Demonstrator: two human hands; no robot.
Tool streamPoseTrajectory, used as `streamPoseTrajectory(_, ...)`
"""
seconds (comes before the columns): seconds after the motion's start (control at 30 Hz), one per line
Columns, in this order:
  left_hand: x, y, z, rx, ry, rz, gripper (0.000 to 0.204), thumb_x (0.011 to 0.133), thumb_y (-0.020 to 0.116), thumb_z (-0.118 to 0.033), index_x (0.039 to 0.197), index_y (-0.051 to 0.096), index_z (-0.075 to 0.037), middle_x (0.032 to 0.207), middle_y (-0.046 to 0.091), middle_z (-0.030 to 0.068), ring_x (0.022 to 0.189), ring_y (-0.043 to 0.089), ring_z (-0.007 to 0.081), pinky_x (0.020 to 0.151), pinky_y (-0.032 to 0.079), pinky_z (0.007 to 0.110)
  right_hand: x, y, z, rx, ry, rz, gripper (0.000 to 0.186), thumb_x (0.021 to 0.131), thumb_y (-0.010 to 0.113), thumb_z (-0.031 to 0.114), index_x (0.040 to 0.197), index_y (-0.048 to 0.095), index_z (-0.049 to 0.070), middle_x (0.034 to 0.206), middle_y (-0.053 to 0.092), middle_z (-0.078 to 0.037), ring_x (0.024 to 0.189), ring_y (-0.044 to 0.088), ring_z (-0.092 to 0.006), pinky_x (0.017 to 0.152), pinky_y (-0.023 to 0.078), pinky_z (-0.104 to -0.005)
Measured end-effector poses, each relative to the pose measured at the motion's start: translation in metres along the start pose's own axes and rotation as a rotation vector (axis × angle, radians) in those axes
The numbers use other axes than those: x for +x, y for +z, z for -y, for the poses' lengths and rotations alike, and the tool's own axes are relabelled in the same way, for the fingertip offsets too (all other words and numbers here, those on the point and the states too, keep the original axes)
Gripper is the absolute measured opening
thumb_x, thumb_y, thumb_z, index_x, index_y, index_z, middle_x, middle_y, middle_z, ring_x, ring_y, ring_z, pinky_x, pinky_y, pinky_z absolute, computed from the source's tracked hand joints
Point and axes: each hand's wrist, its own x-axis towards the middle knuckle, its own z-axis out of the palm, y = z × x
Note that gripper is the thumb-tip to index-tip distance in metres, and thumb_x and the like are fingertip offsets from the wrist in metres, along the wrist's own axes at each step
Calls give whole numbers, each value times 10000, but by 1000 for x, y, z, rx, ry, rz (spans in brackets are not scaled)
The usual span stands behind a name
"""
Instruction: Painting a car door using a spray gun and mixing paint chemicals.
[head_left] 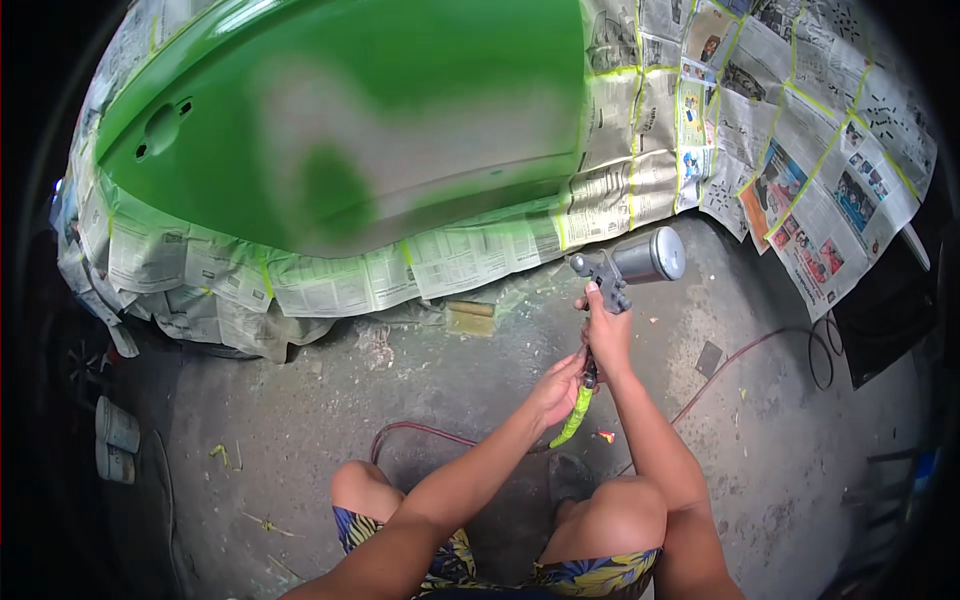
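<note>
**A:** What does the head camera show in the hands?

**B:** The right hand is clenched around the grip of a grey spray gun, held upright over the concrete floor. The gun's metal cup juts toward the right at the top, and its nozzle end points toward the left, at the masked panel.

**A:** And the left hand?

**B:** The left hand sits just below the right one, fingers pinched at the base of the gun's handle, where a green-stained hose fitting hangs down. It grasps that lower end; I cannot tell exactly which part the fingertips press.

**A:** Where is the gun relative to the car?

**B:** Just in front of and below the green car body panel, near its right-hand edge, not touching it. The panel has a pale grey, unevenly covered patch across its middle, with fresh green around it.

**A:** What surrounds the panel?

**B:** Newspaper masking is taped along its lower edge and covers everything to its right, with yellow-green tape lines at the seams. A small yellowish block lies on the floor just under the paper.

**A:** Anything else on the floor?

**B:** A red air hose runs along the floor behind the hands, and another loop lies at the right. The person squats, bare knees below the forearms, in floral shorts.
</note>
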Motion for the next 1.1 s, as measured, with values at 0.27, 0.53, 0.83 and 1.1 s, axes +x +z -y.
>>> streamPoseTrajectory(0.27, 21, -26, -15, 81, -39, -56, 249, 1047, 569, -318, 1186, 608, -115, 1032, 713, 11, 905, 700, 174, 753, 552, 343, 31, 8, -45, 73, 17, -37, 353, 994, 657, 309, 794, 664, 19, 605, 579, -1, 434, 449, -73, 411, 332, -290)
streamPoseTrajectory(0.53, 58, -39, -26, 140, -66, -42, 268, 1058, 547, -304, 1248, 592, -120, 1109, 696, -2, 936, 678, 144, 787, 560, 356, 64, 13, -44, 116, 17, -102, 383, 996, 652, 326, 781, 666, 9, 573, 547, 4, 432, 448, -77, 408, 319, -293)
streamPoseTrajectory(0.83, 96, -50, -32, 301, 38, -297, 275, 1042, 576, -371, 1152, 630, -125, 926, 704, -12, 741, 658, 127, 641, 515, 298, 111, 23, -82, 8, -61, -195, 376, 985, 660, 312, 811, 693, -20, 663, 637, -63, 574, 567, -134, 534, 431, -334)
streamPoseTrajectory(1.1, 34, -63, -50, 203, 109, -279, 282, 1062, 532, -344, 1166, 616, -95, 964, 701, 19, 801, 675, 150, 705, 536, 325, 70, 62, -83, -99, 99, -5, 445, 960, 679, 386, 768, 687, -16, 650, 653, -86, 583, 594, -171, 580, 471, -374)
